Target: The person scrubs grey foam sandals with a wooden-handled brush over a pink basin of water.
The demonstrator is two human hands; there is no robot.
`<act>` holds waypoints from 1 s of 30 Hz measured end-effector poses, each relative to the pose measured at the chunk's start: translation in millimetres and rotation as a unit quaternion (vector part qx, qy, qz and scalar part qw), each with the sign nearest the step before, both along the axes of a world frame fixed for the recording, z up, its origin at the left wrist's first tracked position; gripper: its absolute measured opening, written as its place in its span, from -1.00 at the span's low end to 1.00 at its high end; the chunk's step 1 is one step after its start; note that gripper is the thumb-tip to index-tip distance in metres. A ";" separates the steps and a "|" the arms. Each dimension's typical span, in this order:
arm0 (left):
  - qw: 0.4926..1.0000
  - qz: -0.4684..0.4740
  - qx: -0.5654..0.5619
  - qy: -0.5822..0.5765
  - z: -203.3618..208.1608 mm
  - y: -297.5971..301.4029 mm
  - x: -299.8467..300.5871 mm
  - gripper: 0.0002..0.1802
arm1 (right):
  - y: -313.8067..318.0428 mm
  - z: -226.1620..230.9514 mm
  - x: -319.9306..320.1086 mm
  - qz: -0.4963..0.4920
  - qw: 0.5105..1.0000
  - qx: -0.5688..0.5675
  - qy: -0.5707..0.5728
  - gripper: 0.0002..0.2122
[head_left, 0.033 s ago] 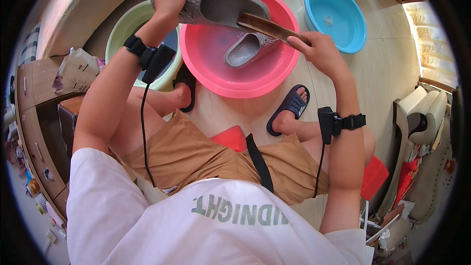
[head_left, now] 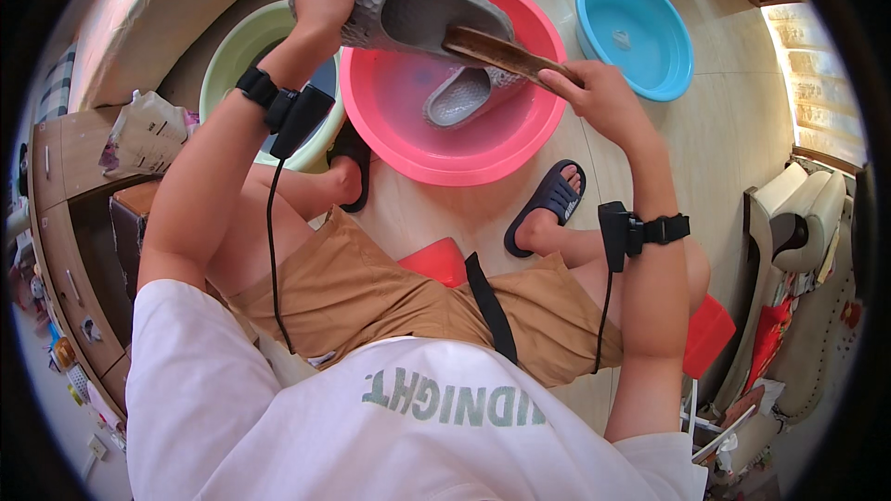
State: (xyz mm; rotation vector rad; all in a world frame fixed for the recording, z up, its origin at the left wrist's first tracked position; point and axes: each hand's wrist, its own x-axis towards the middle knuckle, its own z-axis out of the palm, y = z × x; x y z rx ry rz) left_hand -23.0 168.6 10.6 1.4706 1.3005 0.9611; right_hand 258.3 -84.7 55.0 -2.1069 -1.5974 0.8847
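Note:
My left hand (head_left: 325, 5) grips one end of a grey textured slip-on shoe (head_left: 379, 20), holding it up over the far left part of a pink basin (head_left: 436, 173). The shoe's opening faces me. In my right hand (head_left: 603, 97) is the handle of a brown wooden brush (head_left: 506, 54). Its head rests at the near right end of the shoe's opening; the bristles are hidden from view. Beneath the brush, a second grey shoe (head_left: 458, 100) lies in the cloudy water of the basin.
A pale green basin (head_left: 212, 70) with dark contents stands left of the pink one. At the far right sits a blue basin (head_left: 683, 56). My feet in dark slides (head_left: 548, 209) flank the pink basin. A wooden cabinet (head_left: 70, 213) is at the left, a cream sofa (head_left: 807, 223) at the right.
The brush head has slid slightly left and up on the shoe, with my right hand following. The held shoe has shifted a little to the right.

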 end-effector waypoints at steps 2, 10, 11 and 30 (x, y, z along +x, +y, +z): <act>1.000 -0.005 -0.016 -0.011 2.7 -17.6 11.5 -0.55 | 5.5 -4.5 -12.8 0.025 0.999 0.014 -0.014 -0.59; 0.992 -0.060 -0.023 0.104 -1.7 -41.9 32.0 -0.44 | 21.9 -12.9 -65.7 -0.003 0.993 0.120 0.012 -0.60; 0.993 -0.060 -0.007 0.106 0.2 -44.6 37.1 -0.43 | 22.9 -15.9 -65.3 -0.004 0.991 0.130 0.012 -0.61; 0.992 0.035 0.081 0.095 -10.2 -70.5 23.1 -0.03 | 32.6 -1.1 -54.9 -0.172 0.935 0.020 0.311 -0.55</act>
